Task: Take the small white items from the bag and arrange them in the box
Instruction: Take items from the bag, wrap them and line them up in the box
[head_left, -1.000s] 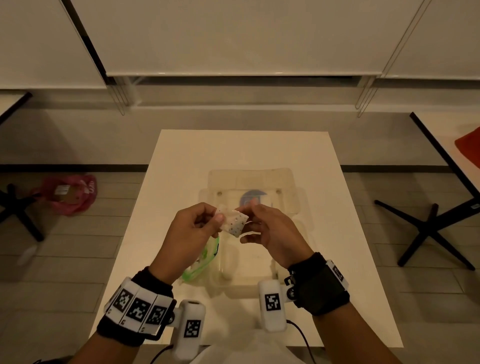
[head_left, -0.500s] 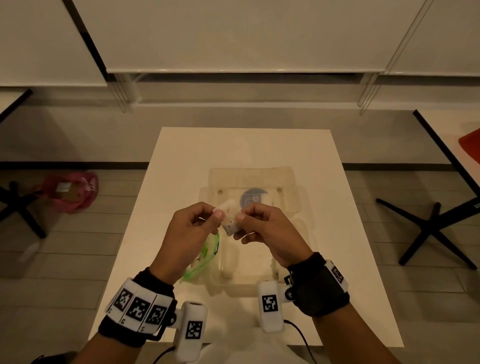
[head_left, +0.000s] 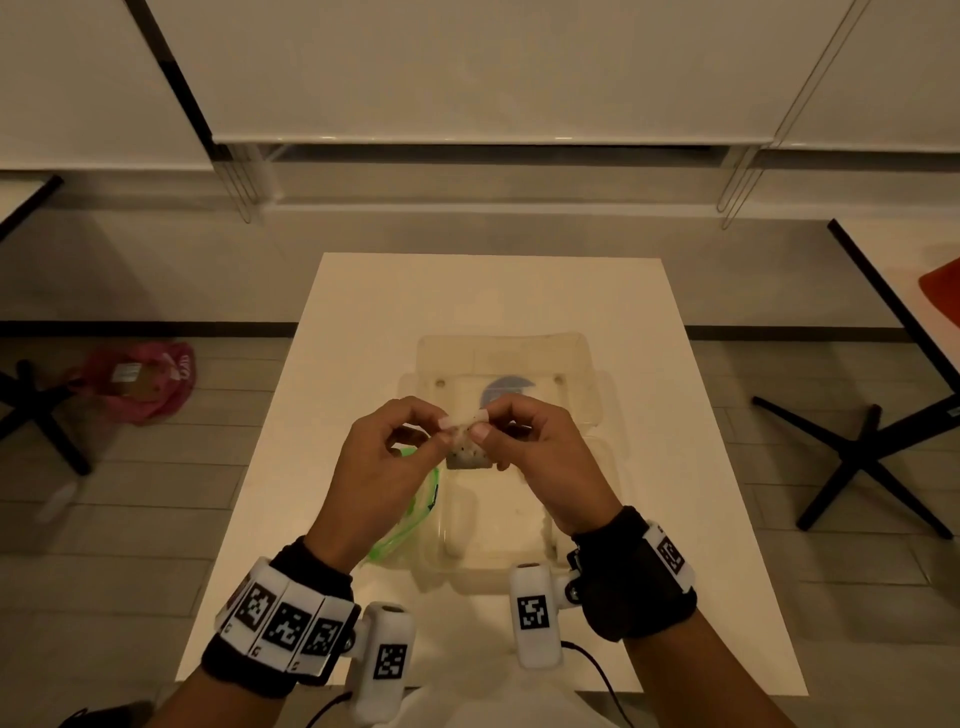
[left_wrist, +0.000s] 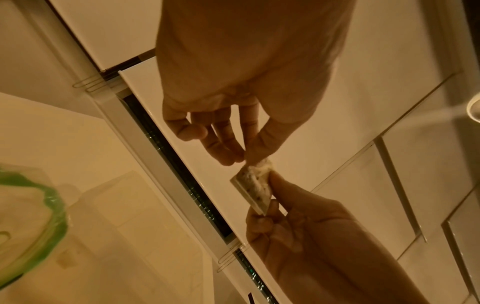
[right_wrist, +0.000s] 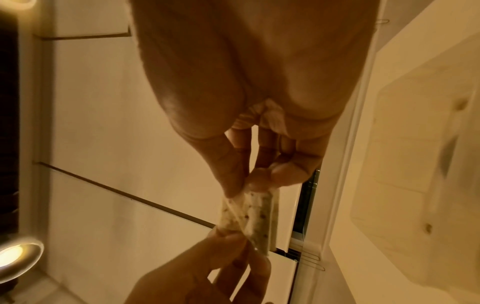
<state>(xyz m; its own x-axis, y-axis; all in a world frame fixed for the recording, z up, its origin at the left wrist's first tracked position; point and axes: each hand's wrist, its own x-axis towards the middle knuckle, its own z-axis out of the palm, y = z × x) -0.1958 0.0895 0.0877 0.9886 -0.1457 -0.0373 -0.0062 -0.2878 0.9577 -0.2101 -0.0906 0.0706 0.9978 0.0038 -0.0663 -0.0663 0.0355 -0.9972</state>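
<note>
A: White item (head_left: 466, 451) — speckled flat packet, up over the open box (head_left: 582, 364), pinched by your left hand (head_left: 387, 467) and right hand (head_left: 540, 457).

B: Fingertips of both closed on its top edge. Release one pinch, then lower it flat into the box; bag (head_left: 410, 525) sits just left.

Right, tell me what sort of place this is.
Probably an office or meeting room: plain white tables on black star bases, white roller blinds along the far wall, and a tiled floor.
</note>
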